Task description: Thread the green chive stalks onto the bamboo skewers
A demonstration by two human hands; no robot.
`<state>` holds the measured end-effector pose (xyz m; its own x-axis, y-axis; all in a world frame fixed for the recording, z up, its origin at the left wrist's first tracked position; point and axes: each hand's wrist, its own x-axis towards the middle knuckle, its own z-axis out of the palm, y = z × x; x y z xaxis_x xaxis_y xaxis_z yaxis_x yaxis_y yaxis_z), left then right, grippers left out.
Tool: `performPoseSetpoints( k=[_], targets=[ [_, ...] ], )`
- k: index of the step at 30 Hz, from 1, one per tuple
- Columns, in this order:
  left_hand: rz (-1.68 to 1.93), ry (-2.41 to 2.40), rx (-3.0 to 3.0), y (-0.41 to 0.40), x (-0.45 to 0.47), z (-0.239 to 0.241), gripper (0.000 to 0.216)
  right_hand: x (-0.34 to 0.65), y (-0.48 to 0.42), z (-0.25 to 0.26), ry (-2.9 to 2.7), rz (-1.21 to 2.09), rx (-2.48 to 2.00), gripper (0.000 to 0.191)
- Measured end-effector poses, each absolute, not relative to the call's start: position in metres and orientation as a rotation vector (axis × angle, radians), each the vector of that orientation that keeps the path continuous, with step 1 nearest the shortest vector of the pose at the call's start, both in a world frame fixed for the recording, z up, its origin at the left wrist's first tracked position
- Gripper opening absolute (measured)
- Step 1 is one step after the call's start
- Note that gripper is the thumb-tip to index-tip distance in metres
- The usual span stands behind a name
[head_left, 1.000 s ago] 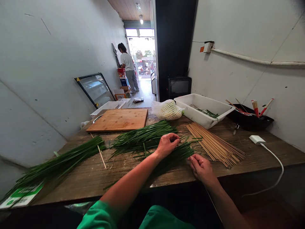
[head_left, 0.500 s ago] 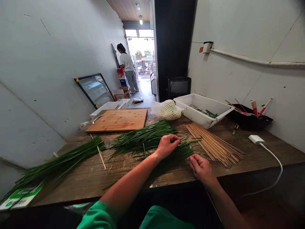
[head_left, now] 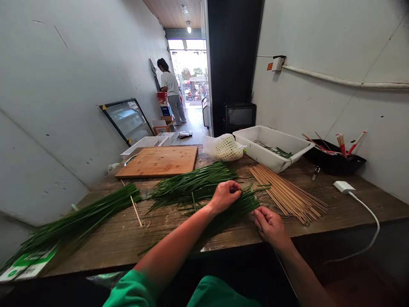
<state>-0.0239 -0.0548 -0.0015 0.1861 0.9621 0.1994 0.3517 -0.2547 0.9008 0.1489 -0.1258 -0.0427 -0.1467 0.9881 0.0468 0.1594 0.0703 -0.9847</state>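
Note:
My left hand [head_left: 226,196] is closed at the far edge of a bunch of garlic chives [head_left: 236,209], its fingertips pinching some of the green leaves. At the right end of this bunch my right hand [head_left: 271,225] is closed, thumb against fingers. What it pinches is too small to make out; a thin pale line like a skewer shows below it. Behind lies a larger heap of chives [head_left: 194,181]. A third bundle [head_left: 76,217] stretches along the table's left side, with a bamboo stick [head_left: 136,211] beside it. Several bamboo skewers [head_left: 287,194] lie fanned out beyond my right hand.
A wooden cutting board [head_left: 159,161] lies at the back left. Near it are a net-wrapped bundle [head_left: 225,147] and a white tub [head_left: 298,150] with green scraps. A black tray [head_left: 348,166] and white charger [head_left: 343,186] are on the right. A person [head_left: 172,91] stands far off.
Almost nothing differs. The fingers of my left hand have shifted very slightly at the leaves; my right hand stays in place.

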Motion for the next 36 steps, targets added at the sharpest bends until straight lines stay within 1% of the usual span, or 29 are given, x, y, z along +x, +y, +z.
performPoseSetpoints(
  k=[8, 13, 27, 33, 36],
  targets=[
    [1.083, 1.205, 1.705, -0.0538, -0.0252, -0.0038, 0.019, 0.1482, -0.1252, -0.0428, -1.428, 1.122, -1.217, 0.037],
    [1.082, 1.180, 1.728, -0.0568, -0.0248, -0.0017, 0.024, 0.1487, -0.1255, -0.0429, -1.440, 1.150, -1.215, 0.037],
    [1.092, 1.235, 1.801, -0.0584, -0.0245, 0.0012, 0.022, 0.1480, -0.1257, -0.0416, -1.436, 1.176, -1.202, 0.035],
    [1.085, 1.212, 1.807, -0.0587, -0.0251, 0.0010, 0.022, 0.1485, -0.1255, -0.0433, -1.408, 1.227, -1.190, 0.038],
    [1.082, 1.196, 1.808, -0.0579, -0.0253, -0.0001, 0.022, 0.1483, -0.1256, -0.0427, -1.411, 1.197, -1.200, 0.038]
  ],
)
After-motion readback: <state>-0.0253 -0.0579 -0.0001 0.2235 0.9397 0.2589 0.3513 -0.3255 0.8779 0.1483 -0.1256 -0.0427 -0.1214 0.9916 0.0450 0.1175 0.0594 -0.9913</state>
